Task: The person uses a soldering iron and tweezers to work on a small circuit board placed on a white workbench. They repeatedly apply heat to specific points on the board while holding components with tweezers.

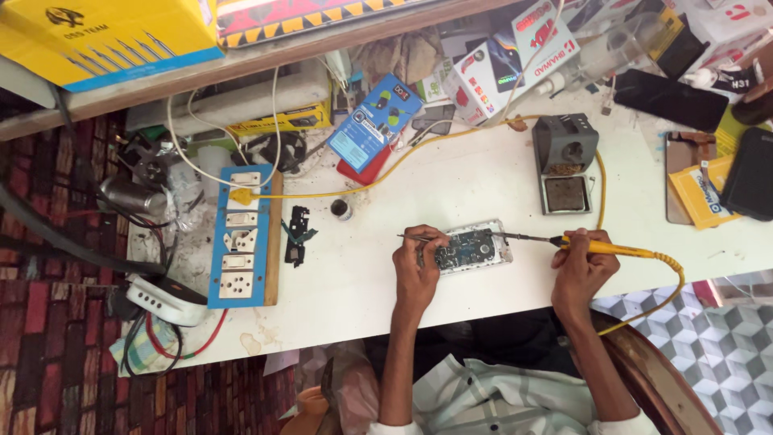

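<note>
head view | my left hand point(416, 262) pinches thin tweezers point(415, 237) over the opened phone point(471, 248) on the white table point(362, 274) | my right hand point(581, 266) grips yellow soldering iron point(600, 248), tip at the phone's board | solder stand point(565, 165) behind

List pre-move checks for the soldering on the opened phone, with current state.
1. Left hand steadies the opened phone and holds tweezers: ok.
2. Right hand grips the yellow soldering iron: ok.
3. Iron tip on the board: cannot tell.
4. Iron stand beyond the phone, unobstructed: ok.
5. Yellow cord hangs off the table edge: not ok.
6. Iron hot: cannot tell.
</note>
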